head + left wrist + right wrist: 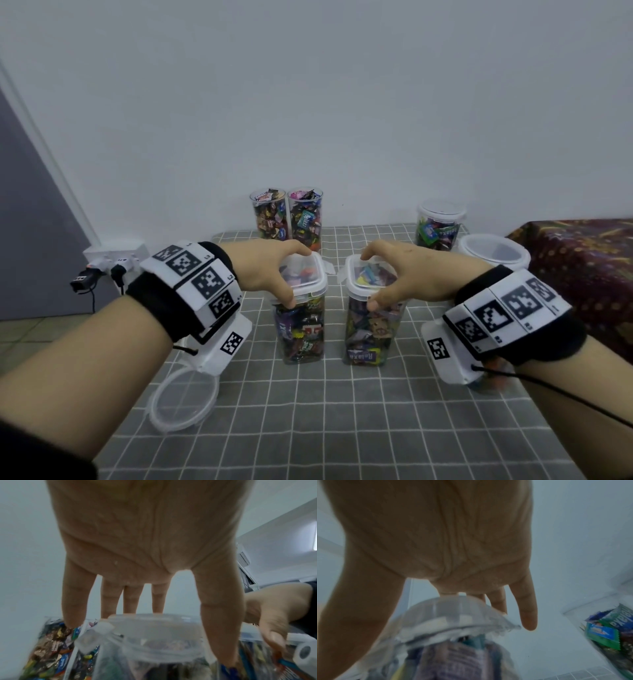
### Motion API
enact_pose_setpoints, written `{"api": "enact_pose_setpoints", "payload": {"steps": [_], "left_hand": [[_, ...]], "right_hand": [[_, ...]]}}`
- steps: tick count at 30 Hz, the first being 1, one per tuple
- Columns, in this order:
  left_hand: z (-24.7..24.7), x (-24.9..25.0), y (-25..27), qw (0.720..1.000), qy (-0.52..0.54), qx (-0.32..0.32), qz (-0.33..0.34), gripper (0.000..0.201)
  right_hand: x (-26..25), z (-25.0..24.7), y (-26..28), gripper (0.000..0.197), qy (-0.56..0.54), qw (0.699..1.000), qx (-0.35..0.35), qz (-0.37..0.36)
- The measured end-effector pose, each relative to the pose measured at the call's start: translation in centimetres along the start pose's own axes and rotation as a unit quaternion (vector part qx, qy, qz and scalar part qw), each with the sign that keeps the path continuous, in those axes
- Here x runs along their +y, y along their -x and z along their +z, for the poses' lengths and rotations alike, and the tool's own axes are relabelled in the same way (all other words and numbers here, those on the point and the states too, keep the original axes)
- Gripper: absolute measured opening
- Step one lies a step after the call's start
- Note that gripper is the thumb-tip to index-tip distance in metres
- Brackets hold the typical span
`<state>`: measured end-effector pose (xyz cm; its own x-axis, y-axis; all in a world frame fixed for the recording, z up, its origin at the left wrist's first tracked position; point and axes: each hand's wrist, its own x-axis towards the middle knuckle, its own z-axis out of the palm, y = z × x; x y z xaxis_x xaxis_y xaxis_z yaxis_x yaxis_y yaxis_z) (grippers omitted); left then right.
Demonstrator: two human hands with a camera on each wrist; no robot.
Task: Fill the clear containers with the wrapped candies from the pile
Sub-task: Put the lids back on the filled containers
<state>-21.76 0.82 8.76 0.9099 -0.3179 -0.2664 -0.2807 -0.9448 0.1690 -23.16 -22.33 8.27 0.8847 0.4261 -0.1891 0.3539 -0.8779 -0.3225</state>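
Two full jars sit under the fingers, the left hand (270, 270) clawed over the left jar (301, 315), the right hand (397, 274) over the right jar (370, 318), fingertips spread on lids; probably heavy, stiff, slick, best gripped below the rim.

The left hand (145, 545) grips a lidded candy container (154, 642) from above — fingers and thumb straddling its lid.

Right container (447, 655) blurred in right wrist view, round lid (185, 401) partly hidden behind left wrist rig
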Motion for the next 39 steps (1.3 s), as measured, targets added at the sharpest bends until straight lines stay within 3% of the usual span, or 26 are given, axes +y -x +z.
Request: {"api": "enact_pose_setpoints", "payload": {"steps": [5,7,9,10,12,13,15,18,21,23,28,33,36,39], "left_hand": [[1.6,0.9,0.2,0.998,-0.054,0.029,0.010,0.102],[2.6,1.3,1.0,0.996,-0.043,0.082,0.013,0.101],[3.7,2.2,2.5,0.977,0.024,0.210,0.033,0.082],[4.3,2.7,3.1,0.954,0.076,0.287,0.050,0.067],[5.8,4.0,4.3,0.911,0.195,0.357,0.065,0.036],[6.6,4.5,4.5,0.901,0.251,0.349,0.058,0.026],[8.3,5.4,4.4,0.899,0.325,0.290,0.037,0.026],[10.5,6.6,3.7,0.910,0.355,0.212,0.038,0.056],[12.3,7.6,2.3,0.901,0.402,0.156,0.046,0.085],[13.3,8.0,0.9,0.886,0.436,0.149,0.046,0.095],[14.1,8.9,-1.2,0.867,0.454,0.205,0.012,0.114],[14.0,8.7,-2.7,0.851,0.480,0.210,0.013,0.107],[14.0,8.4,-2.7,0.848,0.490,0.202,0.014,0.099],[14.2,7.9,-2.8,0.849,0.489,0.200,0.013,0.089]], "right_hand": [[-0.9,1.0,-0.6,0.072,0.043,0.998,0.023,-0.026],[-0.6,1.1,-0.4,0.072,0.033,0.999,0.031,-0.020],[-0.3,1.3,-0.2,0.074,0.026,0.999,0.044,-0.017],[-0.1,1.4,-0.2,0.074,0.028,0.998,0.053,-0.016],[0.0,1.7,-0.2,0.071,0.035,0.997,0.070,-0.011],[0.1,1.8,-0.2,0.068,0.037,0.996,0.080,-0.006],[0.2,1.8,0.0,0.060,0.039,0.994,0.101,0.009],[0.3,2.0,0.3,0.049,0.049,0.991,0.119,0.032],[0.7,2.4,0.7,0.041,0.051,0.987,0.147,0.047],[1.0,2.7,1.0,0.035,0.035,0.982,0.177,0.058],[1.8,3.8,1.6,0.032,-0.043,0.968,0.228,0.093],[3.0,4.9,1.0,0.028,-0.143,0.955,0.236,0.105],[3.1,5.9,0.6,0.019,-0.271,0.910,0.295,0.105],[2.8,6.8,0.5,0.017,-0.318,0.868,0.363,0.116]]}}
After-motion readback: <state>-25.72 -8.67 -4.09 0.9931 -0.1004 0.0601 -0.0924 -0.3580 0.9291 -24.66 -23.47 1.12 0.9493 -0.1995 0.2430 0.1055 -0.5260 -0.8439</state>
